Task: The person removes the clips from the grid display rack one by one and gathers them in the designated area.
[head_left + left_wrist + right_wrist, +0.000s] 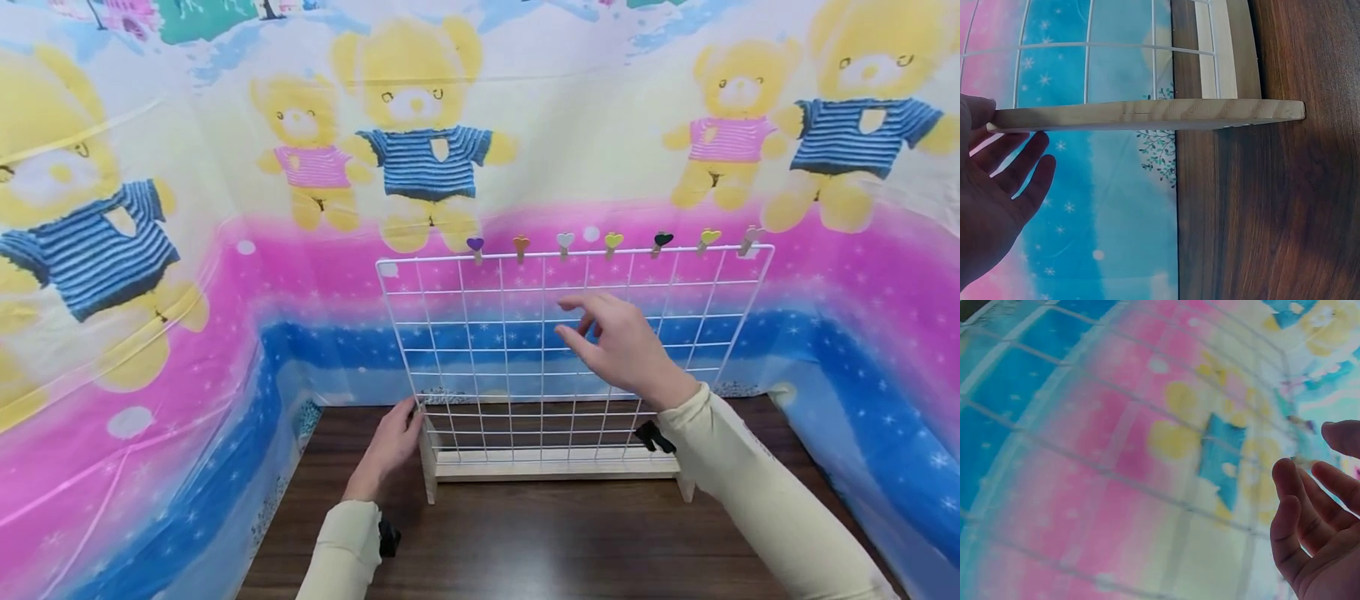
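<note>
A white wire grid panel (pixel 525 344) stands upright in a pale wooden stand (pixel 555 471). Heart-topped clothespins, among them a purple one (pixel 476 247), an orange one (pixel 521 247) and a dark green one (pixel 662 242), are clipped in a row along its top wire. My left hand (pixel 393 437) holds the upper end of the stand's left side board (pixel 1147 114), thumb on one face and fingers on the other. In front of the grid, my right hand (pixel 626 342) hovers with loosely bent fingers and nothing between them; thumb and fingertips are apart (pixel 1329 531).
The stand rests on a dark wood-grain table (pixel 555 542). Behind and at both sides hangs a cloth (pixel 585 158) printed with bears, its lower edge meeting the tabletop. A black strap piece (pixel 655 437) sits at the right wrist, another (pixel 389 538) at the left.
</note>
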